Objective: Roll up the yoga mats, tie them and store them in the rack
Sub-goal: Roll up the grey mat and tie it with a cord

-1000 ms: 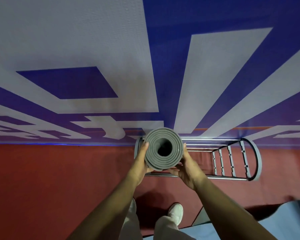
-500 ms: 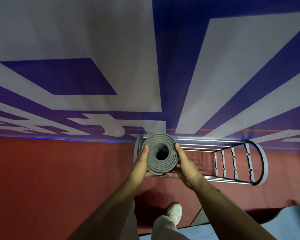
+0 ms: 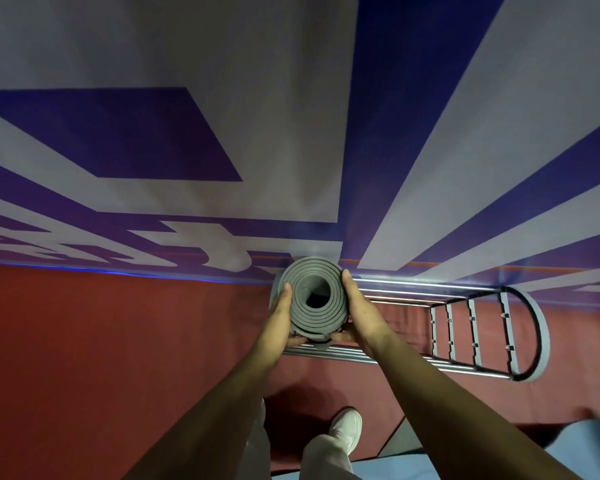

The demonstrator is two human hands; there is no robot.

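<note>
At frame centre, our left hand [image 3: 280,318] and right hand [image 3: 360,315] clasp the upright rolled grey foam yoga mat [image 3: 314,296] at the left end of the grey metal-barred rack [image 3: 465,327].

Beyond the hands I see a wall [image 3: 291,116] painted in blue and white shapes; below them, red floor [image 3: 101,358] and a white shoe [image 3: 347,427].
</note>
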